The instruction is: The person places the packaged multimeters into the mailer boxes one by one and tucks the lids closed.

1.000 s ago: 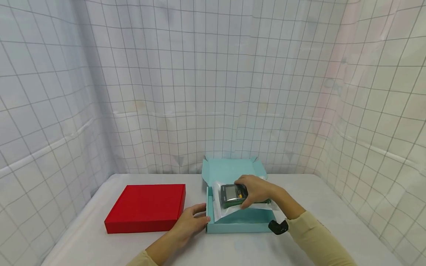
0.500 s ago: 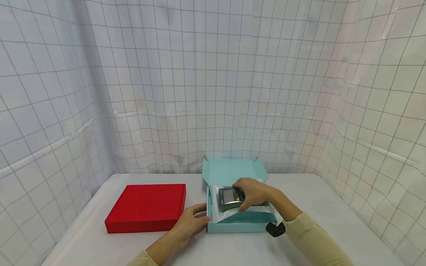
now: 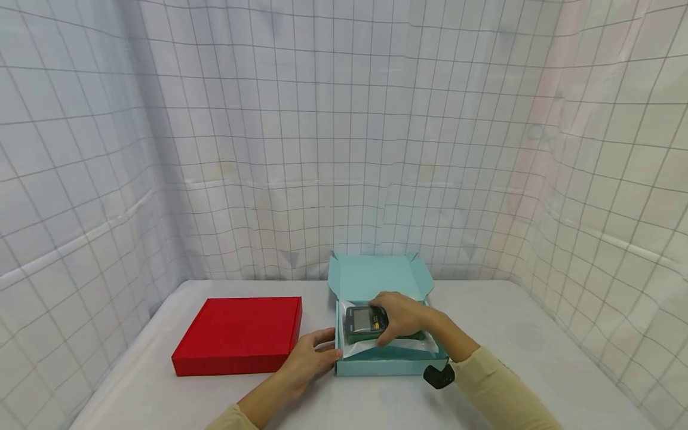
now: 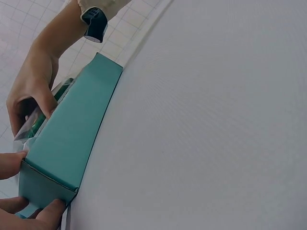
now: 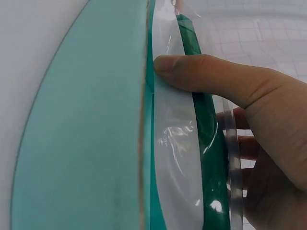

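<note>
My right hand [image 3: 403, 315] grips a multimeter [image 3: 362, 321] with a grey screen and green sides, sealed in a clear and white plastic bag [image 3: 357, 348]. The bag lies low inside a light-blue cardboard box [image 3: 391, 368], its near edge by the front wall. In the right wrist view my thumb [image 5: 196, 72] lies across the bag beside the wall's top edge, with the other fingers on the far side. My left hand [image 3: 305, 362] holds the box at its front left corner; the left wrist view shows its fingertips on the end wall and rim.
The box's lid [image 3: 383, 277] stands raised at the back, side flaps out. A red box [image 3: 242, 331], lid down, lies on the white tabletop [image 3: 392, 406] left of my left hand. A white gridded curtain [image 3: 333, 149] encloses the back and sides.
My right hand has lowered the bagged multimeter into the blue box, moving slightly left and toward me. My left hand has stayed at the box's corner.
</note>
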Action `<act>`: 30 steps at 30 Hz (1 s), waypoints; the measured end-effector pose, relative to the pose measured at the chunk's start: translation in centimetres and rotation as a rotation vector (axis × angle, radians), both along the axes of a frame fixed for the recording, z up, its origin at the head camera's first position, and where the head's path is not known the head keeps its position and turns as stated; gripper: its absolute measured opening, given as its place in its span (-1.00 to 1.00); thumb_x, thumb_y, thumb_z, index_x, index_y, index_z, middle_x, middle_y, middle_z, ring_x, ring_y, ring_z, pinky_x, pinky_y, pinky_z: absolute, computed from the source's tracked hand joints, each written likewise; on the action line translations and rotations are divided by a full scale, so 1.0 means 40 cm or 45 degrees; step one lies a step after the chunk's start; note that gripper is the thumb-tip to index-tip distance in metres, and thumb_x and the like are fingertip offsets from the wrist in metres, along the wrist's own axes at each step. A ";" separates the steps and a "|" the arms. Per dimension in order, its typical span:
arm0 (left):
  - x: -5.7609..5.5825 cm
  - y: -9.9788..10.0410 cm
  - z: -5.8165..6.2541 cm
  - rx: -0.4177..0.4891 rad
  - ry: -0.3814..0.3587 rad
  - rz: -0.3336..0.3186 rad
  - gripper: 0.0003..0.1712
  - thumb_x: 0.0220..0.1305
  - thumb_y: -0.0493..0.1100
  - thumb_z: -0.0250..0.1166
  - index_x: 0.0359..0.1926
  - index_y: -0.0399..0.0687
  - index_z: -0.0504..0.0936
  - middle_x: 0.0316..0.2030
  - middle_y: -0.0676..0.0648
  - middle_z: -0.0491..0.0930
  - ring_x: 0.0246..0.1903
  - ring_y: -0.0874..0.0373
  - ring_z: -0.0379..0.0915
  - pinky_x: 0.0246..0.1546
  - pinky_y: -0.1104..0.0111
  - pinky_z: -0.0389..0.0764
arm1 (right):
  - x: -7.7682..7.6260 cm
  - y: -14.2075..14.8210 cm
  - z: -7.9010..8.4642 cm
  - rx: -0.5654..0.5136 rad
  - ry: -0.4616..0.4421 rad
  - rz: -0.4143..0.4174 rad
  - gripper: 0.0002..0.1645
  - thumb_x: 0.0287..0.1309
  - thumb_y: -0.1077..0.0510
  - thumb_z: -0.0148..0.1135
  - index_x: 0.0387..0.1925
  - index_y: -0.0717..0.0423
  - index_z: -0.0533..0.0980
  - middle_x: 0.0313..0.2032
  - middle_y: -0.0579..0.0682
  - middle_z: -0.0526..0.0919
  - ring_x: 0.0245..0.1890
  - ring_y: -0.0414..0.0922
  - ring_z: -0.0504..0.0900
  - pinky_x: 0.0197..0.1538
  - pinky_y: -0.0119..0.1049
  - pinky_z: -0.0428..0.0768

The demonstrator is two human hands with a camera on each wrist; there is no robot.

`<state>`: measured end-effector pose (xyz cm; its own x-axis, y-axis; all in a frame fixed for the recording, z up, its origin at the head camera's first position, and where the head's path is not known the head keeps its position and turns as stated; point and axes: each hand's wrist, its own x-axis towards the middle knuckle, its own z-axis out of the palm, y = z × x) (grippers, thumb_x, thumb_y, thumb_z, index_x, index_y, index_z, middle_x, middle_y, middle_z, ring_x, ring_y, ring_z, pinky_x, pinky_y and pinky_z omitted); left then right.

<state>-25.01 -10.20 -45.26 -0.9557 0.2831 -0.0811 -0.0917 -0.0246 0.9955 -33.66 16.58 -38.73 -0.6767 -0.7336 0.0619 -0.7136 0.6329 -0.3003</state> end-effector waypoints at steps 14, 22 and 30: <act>-0.002 0.000 0.000 -0.023 0.023 -0.006 -0.17 0.33 -0.28 0.43 0.49 -0.40 0.25 0.41 -0.42 0.26 0.32 -0.32 0.36 0.13 0.05 0.60 | -0.002 0.000 -0.031 -0.056 0.026 0.010 0.06 -0.07 -0.22 0.65 0.36 0.22 0.46 0.15 -0.02 0.57 0.05 -0.08 0.56 0.00 -0.14 0.63; -0.003 -0.004 -0.001 -0.009 0.022 -0.008 -0.20 0.34 -0.31 0.42 0.48 -0.40 0.27 0.40 -0.40 0.28 0.30 -0.29 0.39 0.14 0.07 0.59 | 0.006 0.009 -0.038 -0.053 -0.022 -0.015 0.06 -0.01 -0.21 0.61 0.40 0.24 0.42 0.29 0.09 0.51 0.26 0.08 0.49 0.20 0.06 0.56; -0.005 -0.003 -0.004 -0.005 0.034 -0.023 -0.18 0.33 -0.33 0.42 0.49 -0.43 0.24 0.42 -0.43 0.25 0.35 -0.35 0.32 0.15 0.05 0.57 | 0.002 0.024 -0.056 -0.054 -0.037 -0.010 0.06 -0.01 -0.21 0.61 0.39 0.26 0.42 0.31 0.12 0.50 0.30 0.11 0.47 0.26 0.08 0.52</act>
<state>-25.21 -10.31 -45.41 -0.9523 0.2999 -0.0564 -0.0652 -0.0194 0.9977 -33.56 17.52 -40.99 -0.6846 -0.7252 0.0735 -0.6992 0.6248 -0.3475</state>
